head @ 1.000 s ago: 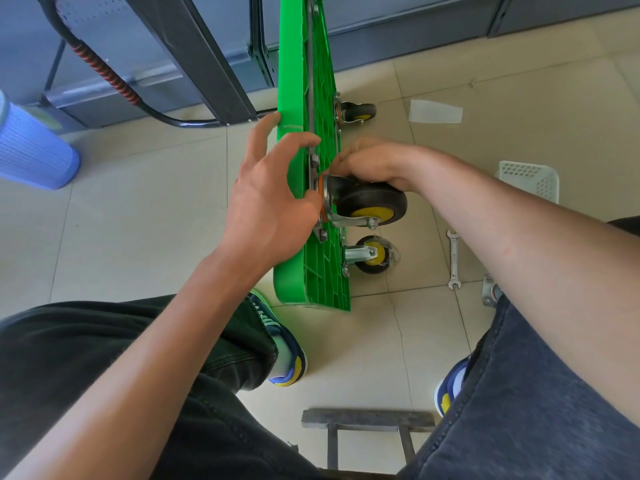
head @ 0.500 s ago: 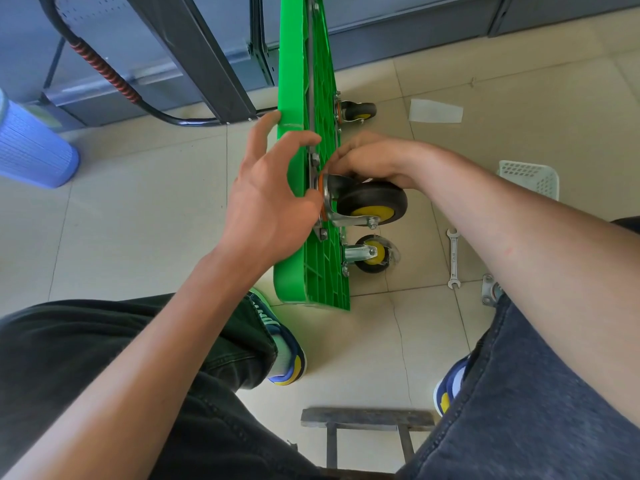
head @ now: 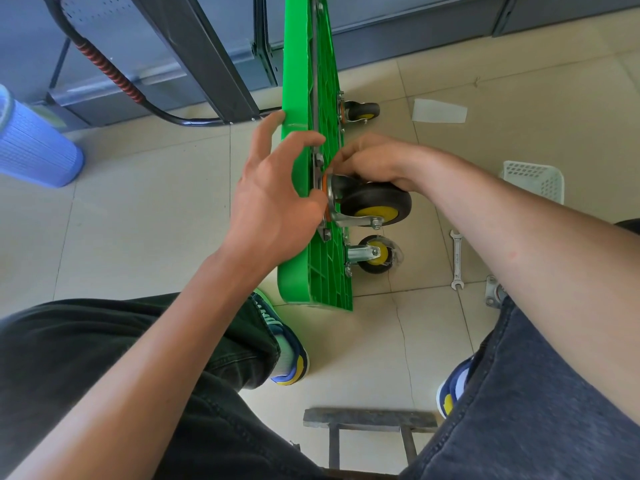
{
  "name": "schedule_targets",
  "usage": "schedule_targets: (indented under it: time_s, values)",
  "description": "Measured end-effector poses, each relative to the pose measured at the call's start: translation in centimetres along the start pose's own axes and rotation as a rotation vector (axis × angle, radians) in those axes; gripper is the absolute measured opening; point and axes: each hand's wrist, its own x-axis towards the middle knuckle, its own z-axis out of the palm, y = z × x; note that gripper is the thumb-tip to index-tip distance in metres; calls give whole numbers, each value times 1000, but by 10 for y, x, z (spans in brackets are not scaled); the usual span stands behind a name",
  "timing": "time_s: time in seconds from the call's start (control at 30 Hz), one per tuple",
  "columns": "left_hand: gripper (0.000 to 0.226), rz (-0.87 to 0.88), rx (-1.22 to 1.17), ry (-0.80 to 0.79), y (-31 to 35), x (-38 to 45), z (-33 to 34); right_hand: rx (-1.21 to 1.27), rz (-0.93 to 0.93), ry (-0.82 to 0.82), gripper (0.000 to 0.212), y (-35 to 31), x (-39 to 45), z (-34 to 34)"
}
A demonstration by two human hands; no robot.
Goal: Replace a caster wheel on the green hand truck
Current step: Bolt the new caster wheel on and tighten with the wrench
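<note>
Nearest me I see dark trousers on my left leg and grey textured cloth on my right, with a flat grey metal bracket [head: 369,419] on the pale floor tiles [head: 145,237] between them. Two blue-and-yellow shoes [head: 289,362] sit just beyond.

The truck [head: 298,216] stands on its edge on the floor, a smooth green plastic deck with a ribbed grid on its underside. My left hand [head: 273,199] is spread fairly wide, palm against the smooth side of the deck, fingers straight and reaching over its edge, thumb near the steel mounting plate. The forearm comes up from lower left.

My right hand [head: 372,161] is curled over the top of the caster [head: 372,204], fingertips bunched at the point where its fork meets the deck; what they pinch there I cannot tell. The caster has a black rubber tyre, a yellow hub, a shiny steel fork and an orange ring at the swivel, and it sits against the ribbed underside about midway up the visible deck. My right forearm crosses in from the right.

Below it a smaller caster [head: 375,254] touches the floor. A steel spanner [head: 457,259] lies flat to the right, near a white perforated basket [head: 535,180]. Farther off are another caster [head: 360,111], a paper scrap [head: 439,111] and a blue ribbed bin [head: 33,147].
</note>
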Motion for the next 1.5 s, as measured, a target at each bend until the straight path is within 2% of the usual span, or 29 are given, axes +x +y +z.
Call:
schedule_targets:
  time_s: [0.6, 0.9, 1.13, 1.33, 1.5]
  values:
    - [51, -1, -11, 3, -1, 0, 1, -13, -21, -32, 17, -2, -1, -2]
    - [51, 1, -8, -4, -1, 0, 1, -19, -17, -43, 16, -1, -1, -3]
    - [51, 1, -13, -1, -1, -1, 0, -37, 12, -29, 7, 1, 2, 0]
    - [50, 9, 1, 6, -1, -1, 0, -68, -15, 7, 6, 0, 0, 1]
    - [49, 3, 0, 4, -1, 0, 0, -40, -23, -37, 10, 1, -1, -3]
